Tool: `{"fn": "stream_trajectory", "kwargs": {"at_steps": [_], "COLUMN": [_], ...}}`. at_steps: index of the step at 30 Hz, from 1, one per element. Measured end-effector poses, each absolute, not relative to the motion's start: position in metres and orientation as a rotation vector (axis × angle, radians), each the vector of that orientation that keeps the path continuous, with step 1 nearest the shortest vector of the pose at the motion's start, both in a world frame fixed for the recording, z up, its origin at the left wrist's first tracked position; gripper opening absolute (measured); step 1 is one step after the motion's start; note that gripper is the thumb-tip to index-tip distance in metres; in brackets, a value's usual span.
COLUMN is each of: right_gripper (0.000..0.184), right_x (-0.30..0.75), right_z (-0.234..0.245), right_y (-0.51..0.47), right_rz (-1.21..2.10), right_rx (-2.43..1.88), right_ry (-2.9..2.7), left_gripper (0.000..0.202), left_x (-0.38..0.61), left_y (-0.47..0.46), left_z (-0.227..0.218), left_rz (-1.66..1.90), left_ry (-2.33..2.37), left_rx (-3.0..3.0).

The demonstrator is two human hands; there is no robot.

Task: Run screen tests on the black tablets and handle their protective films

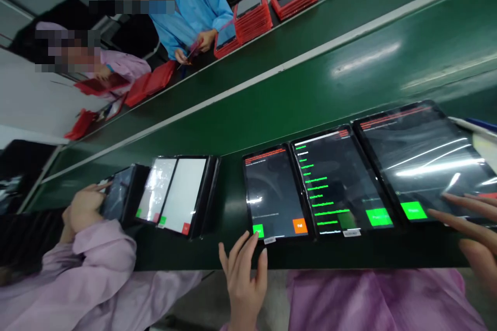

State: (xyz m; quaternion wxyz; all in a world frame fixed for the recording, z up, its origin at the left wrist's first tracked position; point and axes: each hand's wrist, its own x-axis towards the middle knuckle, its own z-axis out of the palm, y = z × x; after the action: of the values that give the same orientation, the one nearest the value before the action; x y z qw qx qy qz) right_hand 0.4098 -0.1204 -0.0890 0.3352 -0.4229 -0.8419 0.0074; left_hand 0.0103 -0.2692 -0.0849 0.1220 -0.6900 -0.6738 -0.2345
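Three tablets lie side by side on the green bench in front of me. With its fingers apart, my left hand [245, 274] reaches the lower edge of the left tablet [272, 186]; a fingertip is at the green button, and an orange one marked Fail sits to the right. Lines of green text fill the middle tablet [330, 181]. Over the right tablet [423, 160] my right hand [473, 222] is spread, one finger near its green button. Glare crosses that screen. Neither hand holds anything.
At my left, a co-worker's hand [85, 207] touches a dark tablet [118, 191], beside tablets with white screens [186, 191]. Across the green bench [295, 88], two people handle items near stacks of red-edged tablets [252, 18] and red cases [149, 83].
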Motion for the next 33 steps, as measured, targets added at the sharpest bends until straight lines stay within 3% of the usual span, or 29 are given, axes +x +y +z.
{"fn": "stream_trajectory", "kwargs": {"at_steps": [9, 13, 16, 20, 26, 33], "right_gripper": [0.067, 0.045, 0.065, 0.074, 0.067, 0.047], "right_x": [0.404, 0.396, 0.379, 0.368, 0.383, 0.377], "right_z": [-0.063, -0.044, -0.049, -0.070, -0.069, -0.072], "right_y": [-0.083, -0.025, 0.025, 0.051, 0.036, 0.045], "right_rz": [0.051, 0.051, 0.007, -0.032, -0.065, -0.193], "right_rx": [-1.096, -1.133, -1.245, -1.290, -1.065, -1.132], "right_ry": [-2.221, -2.304, -2.483, -2.537, -2.617, -2.596], "left_gripper": [0.028, 0.028, 0.030, 0.036, 0.034, 0.024], "left_x": [-0.010, -0.045, -0.059, -0.055, 0.006, 0.059], "left_y": [-0.276, -0.219, -0.151, -0.095, -0.064, -0.036], "left_z": [-0.088, -0.078, -0.075, -0.064, -0.039, -0.049], "left_rz": [-0.633, -0.861, -0.889, -0.635, -0.443, -0.500], "left_ry": [-2.076, -2.124, -2.327, -2.576, -2.245, -2.005], "left_rx": [-1.969, -1.870, -1.962, -2.050, -2.521, -2.832]}}
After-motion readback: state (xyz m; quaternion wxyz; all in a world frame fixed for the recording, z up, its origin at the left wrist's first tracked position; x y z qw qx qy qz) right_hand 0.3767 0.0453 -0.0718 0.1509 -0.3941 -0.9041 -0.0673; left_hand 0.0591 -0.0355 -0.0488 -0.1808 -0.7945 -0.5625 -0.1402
